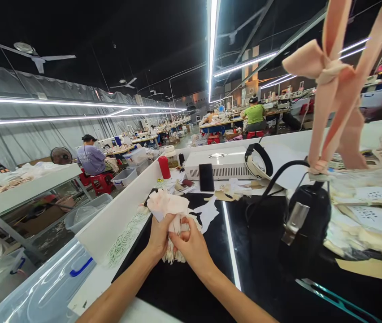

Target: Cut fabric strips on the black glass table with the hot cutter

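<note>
A bunch of pale pink fabric pieces point(167, 204) is held up over the black tabletop point(254, 260). My left hand point(159, 235) is closed around its left side. My right hand point(191, 242) pinches the strips on the right side, thumb and fingers together. Frayed ends of the fabric hang below both hands. Just behind the bunch lie white paper scraps point(207, 213). Left of my hands, a tangle of light green elastic loops point(123, 240) lies along the table's edge.
A phone point(206, 177) leans against a white metal box point(218, 163). Near it stands a red thread cone point(164, 167). On the right are a black machine point(308, 215), knotted pink straps point(335, 85), teal tweezers point(332, 296) and piled fabric. Two people point(92, 154) sit farther off.
</note>
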Demonstrator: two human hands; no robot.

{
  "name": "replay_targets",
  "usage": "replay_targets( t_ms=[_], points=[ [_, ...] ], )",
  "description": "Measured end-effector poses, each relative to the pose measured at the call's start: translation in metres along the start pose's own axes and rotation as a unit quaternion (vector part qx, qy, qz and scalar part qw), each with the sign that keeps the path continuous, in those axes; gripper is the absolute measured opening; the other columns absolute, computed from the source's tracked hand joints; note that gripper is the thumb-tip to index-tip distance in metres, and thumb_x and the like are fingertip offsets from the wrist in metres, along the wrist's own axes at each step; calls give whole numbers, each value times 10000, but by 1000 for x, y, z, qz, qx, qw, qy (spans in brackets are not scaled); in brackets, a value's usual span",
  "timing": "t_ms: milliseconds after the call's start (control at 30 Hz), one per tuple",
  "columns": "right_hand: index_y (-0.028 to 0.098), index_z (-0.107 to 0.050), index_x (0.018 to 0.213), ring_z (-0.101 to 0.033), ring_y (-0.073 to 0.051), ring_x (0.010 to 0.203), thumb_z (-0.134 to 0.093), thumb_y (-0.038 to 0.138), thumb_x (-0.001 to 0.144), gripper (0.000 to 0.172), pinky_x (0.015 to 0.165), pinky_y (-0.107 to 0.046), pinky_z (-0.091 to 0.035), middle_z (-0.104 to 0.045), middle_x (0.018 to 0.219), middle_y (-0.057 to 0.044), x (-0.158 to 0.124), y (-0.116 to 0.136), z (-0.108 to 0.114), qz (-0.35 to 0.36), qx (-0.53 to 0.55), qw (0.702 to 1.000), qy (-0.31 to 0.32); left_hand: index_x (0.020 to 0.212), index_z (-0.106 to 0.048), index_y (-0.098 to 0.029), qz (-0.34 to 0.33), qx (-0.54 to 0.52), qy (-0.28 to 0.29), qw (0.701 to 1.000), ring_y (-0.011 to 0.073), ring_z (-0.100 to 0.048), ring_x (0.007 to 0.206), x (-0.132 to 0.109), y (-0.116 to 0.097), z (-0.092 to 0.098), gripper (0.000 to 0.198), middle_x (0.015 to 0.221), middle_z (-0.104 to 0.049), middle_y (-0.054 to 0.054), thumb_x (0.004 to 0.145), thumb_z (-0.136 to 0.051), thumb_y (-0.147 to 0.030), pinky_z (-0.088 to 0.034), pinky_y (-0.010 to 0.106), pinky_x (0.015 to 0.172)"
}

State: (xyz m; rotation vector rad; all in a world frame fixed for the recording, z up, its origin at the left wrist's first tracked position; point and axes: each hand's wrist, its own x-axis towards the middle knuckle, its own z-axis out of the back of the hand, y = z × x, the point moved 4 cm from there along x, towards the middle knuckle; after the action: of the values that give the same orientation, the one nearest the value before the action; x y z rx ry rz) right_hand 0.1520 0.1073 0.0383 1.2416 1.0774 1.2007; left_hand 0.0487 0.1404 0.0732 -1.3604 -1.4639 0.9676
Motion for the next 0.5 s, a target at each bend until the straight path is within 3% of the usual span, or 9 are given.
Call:
replay_targets(
  t_ms=[167, 300, 400, 500],
  points=[
    [274, -514, 1162, -705, -271, 764, -729, 332, 779, 443, 723, -343, -436, -710, 664, 50, -2, 2, 0, 9, -51, 999, -3, 1162, -676, -152, -35, 20, -12, 999, 239, -755, 716, -3, -7, -2, 628, 897, -769, 60, 643, -879, -442, -577, 269, 548],
    [258, -532, 1263, -701, -252, 807, -763, 289, 742, 570, 740, -338, -448, -724, 788, 39, -8, 11, 1, 17, -81, 996, 26, 1093, -673, -165, -36, 56, -13, 998, 234, -731, 648, -7, -11, -3, 527, 798, -742, 40, 717, -856, -486, -584, 308, 566],
    [259, -580, 1190, -670, -232, 716, -758, 304, 736, 490, 687, -329, -440, -671, 735, 51, -11, 12, 2, 17, -95, 995, 28, 1054, -665, -190, -35, 96, -5, 995, 235, -716, 648, -10, -13, -4, 476, 751, -712, 20, 727, -876, -463, -587, 331, 591],
    [240, -634, 1118, -681, -242, 703, -742, 317, 728, 412, 695, -350, -488, -698, 753, 14, -9, 6, 2, 33, -80, 996, 16, 1050, -644, -206, -43, 141, 6, 989, 236, -728, 769, -11, -15, -8, 465, 832, -725, 20, 697, -903, -363, -609, 350, 717]
  ],
)
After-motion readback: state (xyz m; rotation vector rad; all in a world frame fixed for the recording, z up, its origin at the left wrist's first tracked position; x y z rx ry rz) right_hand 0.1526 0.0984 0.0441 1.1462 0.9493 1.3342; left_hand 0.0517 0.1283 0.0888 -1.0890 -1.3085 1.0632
